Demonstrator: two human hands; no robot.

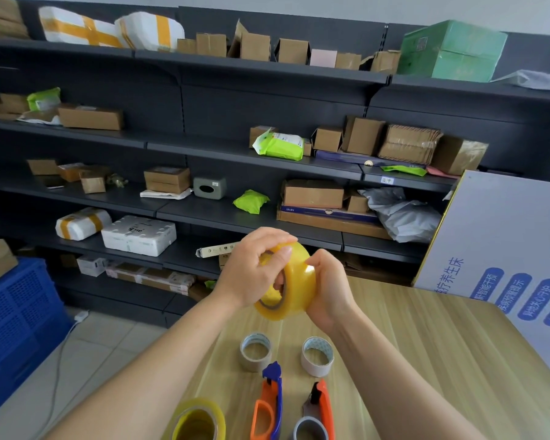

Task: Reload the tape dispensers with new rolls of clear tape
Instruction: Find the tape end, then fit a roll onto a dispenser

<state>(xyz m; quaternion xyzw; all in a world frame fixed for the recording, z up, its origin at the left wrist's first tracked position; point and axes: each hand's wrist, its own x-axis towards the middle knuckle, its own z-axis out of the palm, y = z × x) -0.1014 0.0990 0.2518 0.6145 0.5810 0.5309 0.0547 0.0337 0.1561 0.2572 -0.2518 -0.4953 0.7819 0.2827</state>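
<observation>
Spare roll cropped, left hand, right hand half-hiding tape roll

One head-worn wide-angle view, facing forward and tilted down. The left hand and right hand are close to the lens, just below frame centre. The tabletop fills the lower right, with its near edge cut off by the bottom of the frame. Dark shelving spans the upper half, farther back, with its lines bowed by the lens. The floor is at lower left.
</observation>
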